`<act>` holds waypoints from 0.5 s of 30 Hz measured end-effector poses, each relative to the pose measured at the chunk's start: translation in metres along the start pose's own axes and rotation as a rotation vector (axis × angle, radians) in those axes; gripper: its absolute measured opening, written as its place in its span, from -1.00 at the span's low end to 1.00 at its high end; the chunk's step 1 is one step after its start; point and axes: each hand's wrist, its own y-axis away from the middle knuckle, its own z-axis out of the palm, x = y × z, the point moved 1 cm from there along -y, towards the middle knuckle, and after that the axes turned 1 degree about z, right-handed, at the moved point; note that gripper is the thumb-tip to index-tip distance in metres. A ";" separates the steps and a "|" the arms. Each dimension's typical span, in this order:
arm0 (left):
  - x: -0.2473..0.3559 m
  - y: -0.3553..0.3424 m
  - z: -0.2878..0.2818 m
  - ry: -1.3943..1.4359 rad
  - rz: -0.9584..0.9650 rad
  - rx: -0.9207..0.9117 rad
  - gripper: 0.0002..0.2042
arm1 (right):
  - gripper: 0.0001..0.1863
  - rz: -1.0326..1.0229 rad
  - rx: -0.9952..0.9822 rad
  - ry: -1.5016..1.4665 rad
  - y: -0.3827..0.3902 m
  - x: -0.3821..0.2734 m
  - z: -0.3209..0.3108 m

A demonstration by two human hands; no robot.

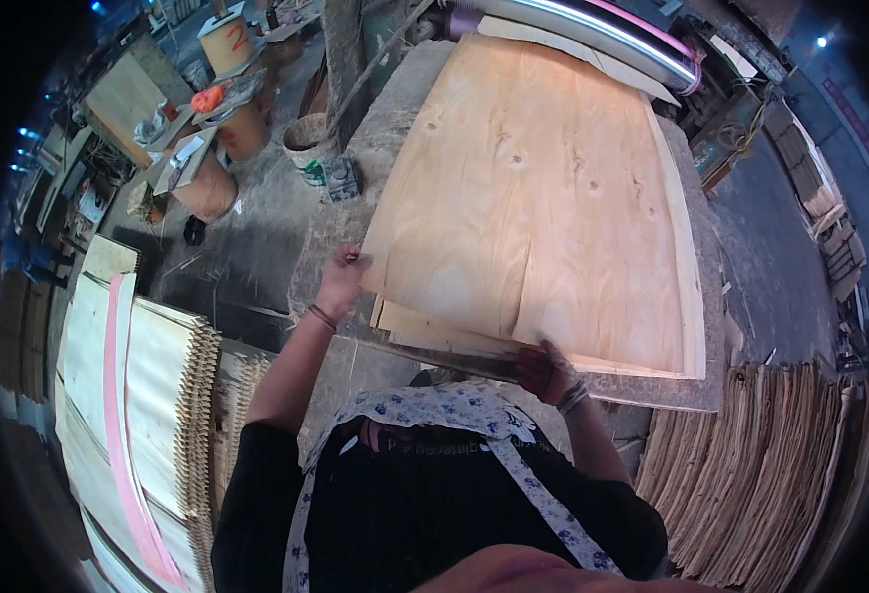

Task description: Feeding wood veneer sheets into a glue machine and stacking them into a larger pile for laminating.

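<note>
A large pale wood veneer sheet with several knots lies over the worktable, with a split running in from its near edge. My left hand is closed at the sheet's near left corner, pinching the edge; a small dark spot shows at its fingertips, too small to make out. At the near edge, right of the split, my right hand grips the sheet with its thumb uppermost and its other fingers partly hidden. Beneath the lifted near left part, another veneer layer shows.
The worn worktable extends past the sheet. Beyond it lies a bright metal roller. A stack of pale sheets stands at left, a brown veneer stack at right. A bucket sits left of the table.
</note>
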 end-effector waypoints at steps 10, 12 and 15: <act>0.033 0.017 -0.008 0.156 -0.181 0.047 -0.95 | -0.68 -0.106 -0.155 -0.182 -0.007 -0.036 0.037; 0.016 0.019 -0.016 0.171 -0.283 0.051 -0.90 | -0.76 -0.095 -0.197 -0.129 -0.018 -0.049 0.035; -0.013 0.026 -0.020 0.149 -0.361 0.141 -0.71 | -0.79 -0.159 -0.194 -0.219 -0.049 -0.069 0.033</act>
